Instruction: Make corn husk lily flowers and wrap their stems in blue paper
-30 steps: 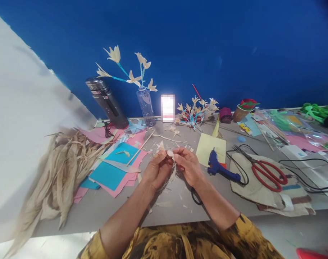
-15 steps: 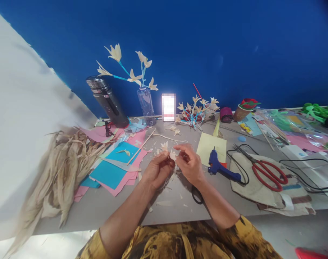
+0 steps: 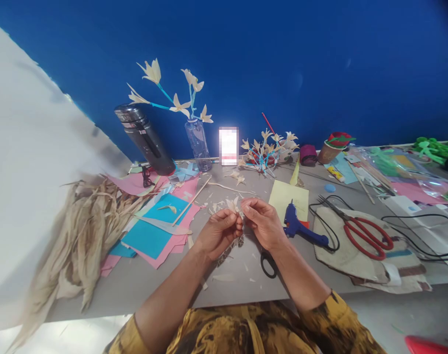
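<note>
A: What are our hands doing?

B: Our left hand (image 3: 220,231) has its thumb and fingers pinched on a pale flower (image 3: 233,204), petals pointing up. Our right hand (image 3: 264,223) has its fingers curled, tips just beside those petals; we can't tell whether it grips anything.

A: And where do we have the flower?

B: Between our two hands, over the grey table (image 3: 246,290), where pale scraps lie scattered.

A: Can we read any writing around us?

B: We see a small label on the dark flask (image 3: 150,140), too tiny to make out. The bright screen (image 3: 229,147) by the blue wall is blurred into blocks. On our right, whatever marks the small yellow packet (image 3: 335,174) bears are too small for us as well.

A: What sits nearest our right hand?

B: A blue glue gun (image 3: 293,223), partly over a pale yellow sheet (image 3: 279,194). Beyond it we have red-handled scissors (image 3: 345,216) on a folded cloth (image 3: 330,255).

A: And our left?

B: Blue paper (image 3: 150,233) on pink, then dried husks (image 3: 80,231).
</note>
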### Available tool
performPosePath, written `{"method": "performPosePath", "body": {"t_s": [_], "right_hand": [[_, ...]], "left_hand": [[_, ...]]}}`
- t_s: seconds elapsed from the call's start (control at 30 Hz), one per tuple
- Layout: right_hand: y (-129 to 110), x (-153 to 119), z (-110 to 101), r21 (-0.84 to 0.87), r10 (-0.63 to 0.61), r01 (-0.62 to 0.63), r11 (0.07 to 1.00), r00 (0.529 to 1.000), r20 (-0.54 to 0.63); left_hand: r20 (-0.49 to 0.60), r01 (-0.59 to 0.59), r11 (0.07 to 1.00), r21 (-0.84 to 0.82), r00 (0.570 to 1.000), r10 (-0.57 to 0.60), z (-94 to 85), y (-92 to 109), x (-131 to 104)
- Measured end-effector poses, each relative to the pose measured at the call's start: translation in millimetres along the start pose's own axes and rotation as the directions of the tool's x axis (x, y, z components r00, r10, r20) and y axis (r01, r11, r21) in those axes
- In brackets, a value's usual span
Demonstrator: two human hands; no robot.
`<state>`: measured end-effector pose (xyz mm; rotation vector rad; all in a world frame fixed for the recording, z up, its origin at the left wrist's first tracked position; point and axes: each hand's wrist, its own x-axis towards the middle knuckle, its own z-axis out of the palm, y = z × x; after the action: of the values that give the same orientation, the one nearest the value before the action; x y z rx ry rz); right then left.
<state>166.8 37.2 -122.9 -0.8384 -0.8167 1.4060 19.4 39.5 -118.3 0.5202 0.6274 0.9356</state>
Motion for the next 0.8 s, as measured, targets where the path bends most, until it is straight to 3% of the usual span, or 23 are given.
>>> {"method": "performPosePath", "body": {"t_s": [0.2,0.43,0.8], "right_hand": [[0.8,-1.9,5.1,0.03,0.012,-0.013,0.999,1.0,0.009],[-1.0,-1.6,6.8,-0.048,-0.076,0.074,0.996,0.996,-0.052],[-2.9,-3.4,5.3,-0.031,-0.061,0.062,0.998,0.997,0.048]], "left_hand": [[-0.022,-0.046,0.998,0.046,0.999,0.047,2.4,-0.5,1.1],[-0.021,-0.116,0.988,0.101,0.993,0.119,1.8,-2.2,2.0],[-0.013,-0.122,0.985,0.12,0.992,0.125,2.4,-1.7,0.4]]}}
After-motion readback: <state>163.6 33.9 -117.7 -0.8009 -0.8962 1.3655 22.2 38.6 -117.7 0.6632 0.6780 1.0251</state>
